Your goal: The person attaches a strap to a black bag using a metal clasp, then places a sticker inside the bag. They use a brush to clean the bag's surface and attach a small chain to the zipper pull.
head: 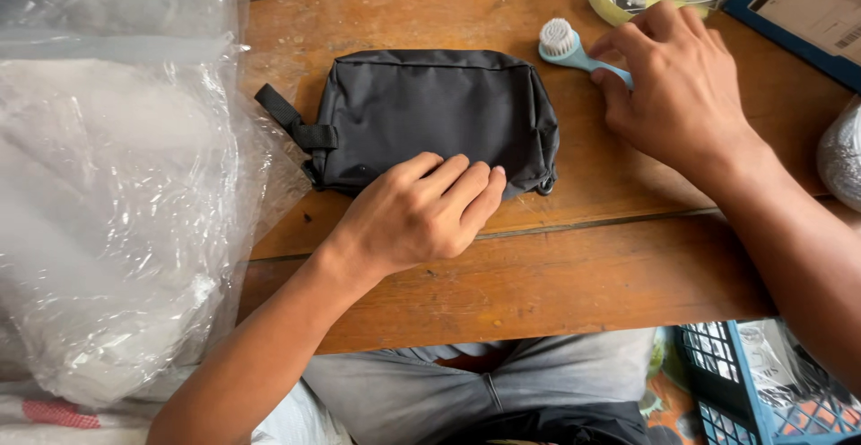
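The left hand (421, 212) rests with fingers curled, knuckles down, on the near edge of a black rectangular fabric pouch (430, 113), pinning it to the worn wooden table (556, 274). The right hand (677, 86) closes its fingers around the handle of a small light-blue plastic brush with white bristles (567, 44). The pouch lies flat at the table's centre, its long axis running left to right, its strap loop pointing left. The brush lies just beside the pouch's upper right corner, head pointing left toward it, handle running right into the hand. Crumpled clear plastic wrap (117, 185) covers the table's left side.
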